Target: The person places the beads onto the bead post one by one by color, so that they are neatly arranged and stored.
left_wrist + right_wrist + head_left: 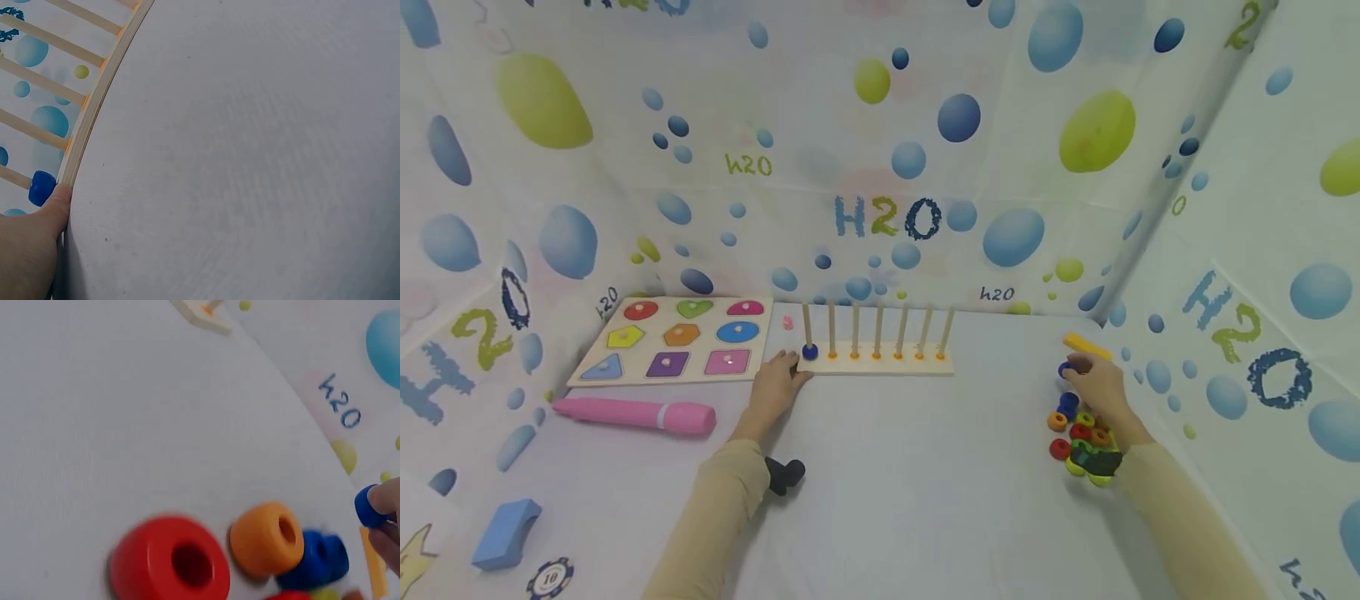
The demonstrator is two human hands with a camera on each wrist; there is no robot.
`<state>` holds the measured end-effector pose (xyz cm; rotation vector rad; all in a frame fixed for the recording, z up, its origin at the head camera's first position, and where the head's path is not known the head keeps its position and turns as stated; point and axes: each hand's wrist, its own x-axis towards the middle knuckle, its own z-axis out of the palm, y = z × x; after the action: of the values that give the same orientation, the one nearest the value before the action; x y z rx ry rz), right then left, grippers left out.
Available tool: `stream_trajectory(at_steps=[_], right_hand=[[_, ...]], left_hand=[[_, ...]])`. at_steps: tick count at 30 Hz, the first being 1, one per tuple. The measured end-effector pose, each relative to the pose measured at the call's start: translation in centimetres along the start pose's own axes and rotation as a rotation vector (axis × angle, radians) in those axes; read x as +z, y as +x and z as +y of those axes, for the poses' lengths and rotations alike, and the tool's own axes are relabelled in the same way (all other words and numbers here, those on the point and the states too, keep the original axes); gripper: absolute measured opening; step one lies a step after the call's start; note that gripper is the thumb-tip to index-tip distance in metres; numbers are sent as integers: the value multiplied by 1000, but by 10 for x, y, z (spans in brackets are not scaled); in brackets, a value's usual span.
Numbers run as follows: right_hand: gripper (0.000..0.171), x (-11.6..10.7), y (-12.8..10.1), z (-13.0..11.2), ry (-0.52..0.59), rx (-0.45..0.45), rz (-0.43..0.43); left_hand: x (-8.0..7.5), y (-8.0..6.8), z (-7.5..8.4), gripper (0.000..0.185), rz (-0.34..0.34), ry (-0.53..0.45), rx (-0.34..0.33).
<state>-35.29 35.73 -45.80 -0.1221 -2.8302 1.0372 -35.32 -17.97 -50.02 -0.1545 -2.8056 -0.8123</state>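
Note:
A wooden peg board (880, 364) with several upright rods stands at the back of the table. One blue bead (809, 352) sits low on its leftmost rod. My left hand (777, 387) grips the board's left end; in the left wrist view the thumb (56, 209) lies on the base edge beside the bead. At the right, my right hand (1097, 385) pinches another blue bead (370, 507) between thumb and fingers. Just below that hand lies a pile of loose beads, among them a red bead (156, 562) and an orange bead (265, 540).
At the back left is a shape puzzle board (681, 340). In front of it lies a large pink pen-shaped object (636, 415). A blue block (507, 533) and a poker chip (550, 577) are near left. A yellow-orange piece (1086, 345) lies beyond my right hand.

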Motion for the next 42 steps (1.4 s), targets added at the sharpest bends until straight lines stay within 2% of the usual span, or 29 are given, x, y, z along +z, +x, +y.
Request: stream_trajectory(at_steps=[3, 6, 15, 23, 33, 38, 42], right_hand=[[32, 5, 9, -20, -6, -133, 88], [29, 12, 21, -46, 13, -229, 127], [28, 44, 44, -140, 144, -408, 139], [26, 85, 51, -215, 221, -489, 84], [26, 137, 47, -284, 361, -619, -13], [26, 164, 36, -316, 379, -676, -73], [24, 182, 27, -332, 371, -723, -122]], left_hand=[[0, 0, -1, 51, 9, 5, 11], [1, 0, -1, 50, 20, 5, 13], [0, 0, -4, 48, 29, 3, 25], [-1, -1, -4, 47, 45, -4, 33], [0, 3, -4, 51, 18, -3, 4], [0, 3, -4, 52, 19, -17, 2], [1, 1, -4, 51, 27, -38, 17]])
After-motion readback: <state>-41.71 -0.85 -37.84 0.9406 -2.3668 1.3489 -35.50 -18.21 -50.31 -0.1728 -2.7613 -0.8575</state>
